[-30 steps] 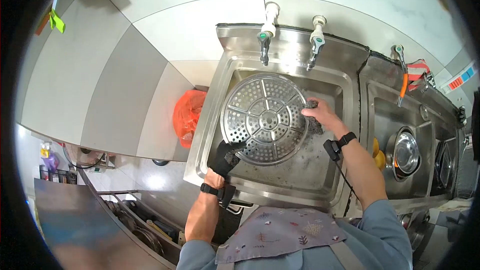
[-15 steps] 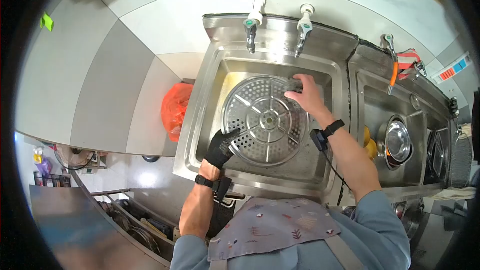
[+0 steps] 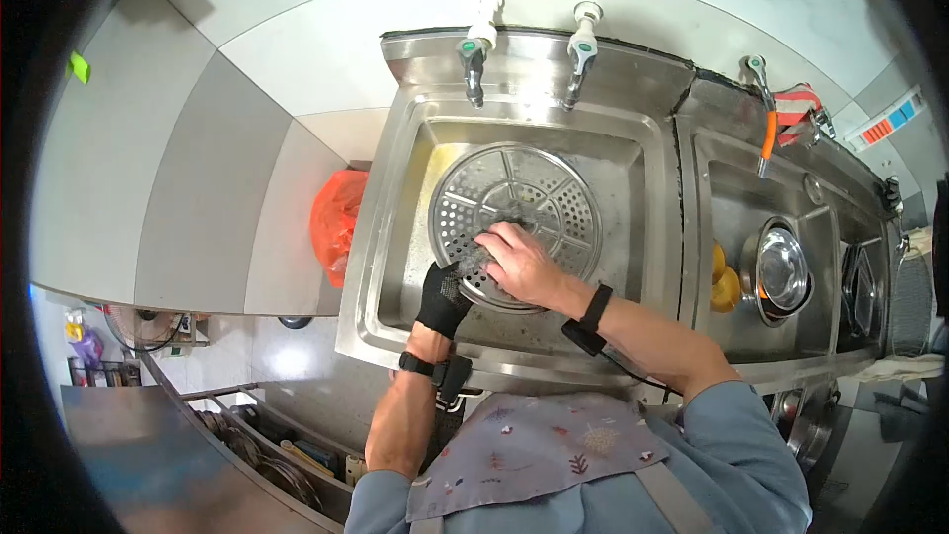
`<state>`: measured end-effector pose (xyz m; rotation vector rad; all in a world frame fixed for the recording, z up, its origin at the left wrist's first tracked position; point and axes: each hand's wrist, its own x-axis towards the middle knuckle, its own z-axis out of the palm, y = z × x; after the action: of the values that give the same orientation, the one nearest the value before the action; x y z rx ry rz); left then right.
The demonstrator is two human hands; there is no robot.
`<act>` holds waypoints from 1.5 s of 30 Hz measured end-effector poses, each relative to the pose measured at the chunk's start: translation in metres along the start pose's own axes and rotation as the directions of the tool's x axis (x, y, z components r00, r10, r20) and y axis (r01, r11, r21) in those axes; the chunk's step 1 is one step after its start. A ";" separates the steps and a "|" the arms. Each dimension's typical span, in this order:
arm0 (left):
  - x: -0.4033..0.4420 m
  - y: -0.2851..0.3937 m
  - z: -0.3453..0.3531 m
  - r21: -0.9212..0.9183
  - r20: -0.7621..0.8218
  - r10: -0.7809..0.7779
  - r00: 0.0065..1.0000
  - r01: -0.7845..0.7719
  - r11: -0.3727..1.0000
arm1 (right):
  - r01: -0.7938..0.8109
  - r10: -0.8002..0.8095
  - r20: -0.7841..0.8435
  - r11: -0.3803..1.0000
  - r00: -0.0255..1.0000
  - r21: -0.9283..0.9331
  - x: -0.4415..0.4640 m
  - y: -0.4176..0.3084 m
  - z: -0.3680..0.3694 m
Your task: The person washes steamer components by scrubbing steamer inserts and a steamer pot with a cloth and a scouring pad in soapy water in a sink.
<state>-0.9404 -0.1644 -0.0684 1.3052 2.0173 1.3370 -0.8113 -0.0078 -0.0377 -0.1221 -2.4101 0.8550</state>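
A round perforated metal steamer rack [image 3: 563, 200] lies in the left basin of the steel sink [image 3: 623, 336]. My left hand [image 3: 442, 301], in a black glove, grips the rack's lower-left rim, its fingers closed on the edge. My bare right hand [image 3: 526, 269] is closed around a grey steel wool scourer [image 3: 474, 261], pressed on the rack's lower-left part close to my left fingers. The scourer is partly covered by my right fingers, and part of the rack is hidden under that hand.
Two taps [image 3: 474, 69] [image 3: 581, 64] stand behind the basin. An orange plastic bag [image 3: 336, 222] is left of the sink. To the right, the second basin [image 3: 736, 203] contains metal bowls [image 3: 783, 267] and yellow items [image 3: 725, 287]. A hose tap [image 3: 767, 129] hangs above it.
My right hand has swept down and left with the scourer, from the rack's upper-right edge to its lower-left part. My left hand keeps its hold on the rim.
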 end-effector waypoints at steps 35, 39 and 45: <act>-0.012 -0.006 0.000 -0.605 -0.015 -0.329 0.944 0.254 0.755 | -0.002 0.025 0.154 0.989 0.988 -0.148 -0.023 0.067 -0.038; -0.006 0.003 0.002 -0.775 0.126 -0.518 0.846 0.410 0.481 | -0.070 0.078 0.026 0.968 0.997 -0.242 -0.012 0.094 -0.046; -0.009 -0.009 0.013 -0.766 0.076 -0.436 0.897 0.333 0.551 | -0.027 0.075 0.206 0.974 0.976 -0.225 -0.013 0.047 -0.080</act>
<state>-0.9312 -0.1666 -0.0836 0.3502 1.3627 1.7682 -0.7613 0.0700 -0.0218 -0.1869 -2.7115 0.6477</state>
